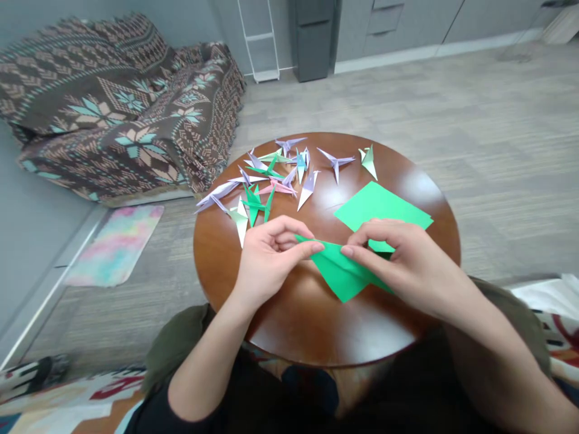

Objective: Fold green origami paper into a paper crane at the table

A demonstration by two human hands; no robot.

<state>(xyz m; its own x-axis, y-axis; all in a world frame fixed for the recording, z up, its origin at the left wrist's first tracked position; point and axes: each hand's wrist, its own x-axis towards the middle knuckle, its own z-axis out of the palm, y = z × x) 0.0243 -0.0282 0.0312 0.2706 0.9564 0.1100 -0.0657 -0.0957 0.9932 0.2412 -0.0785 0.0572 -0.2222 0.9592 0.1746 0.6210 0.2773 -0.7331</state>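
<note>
My left hand [266, 259] pinches the upper left part of the folded green paper [346, 277] between thumb and index finger, the other fingers curled in. My right hand [407, 259] pinches the same paper farther along its upper edge, thumb and bent index finger pressed together on it, so the two thumb tips point at each other with a short stretch of paper between them. The paper slants below my fingers, one pointed corner toward the near edge of the table [316, 337]; its right part runs under my right hand. I cannot tell whether that lower corner touches the wood.

Just beyond my right hand, flat green paper [384, 208] lies on the right half of the table, partly covered by my fingers, with a doubled edge at its right corner.

Beyond my left hand, folded paper birds crowd the far left part of the table. Nearest that hand are a pale green bird [239, 220] and bright green birds [257, 203]; a pink bird [278, 187] lies behind them, among purple ones. A long purple bird [217, 196] reaches the left edge. A white and purple bird [309, 190] points toward me near the middle. By the far edge, a purple bird [335, 163] and a light green bird [368, 161] sit apart from the cluster.

Past the table, a sofa [136, 114] under a patterned cover stands to the left, with a pastel mat [115, 244] on the floor [497, 138] beside it.
</note>
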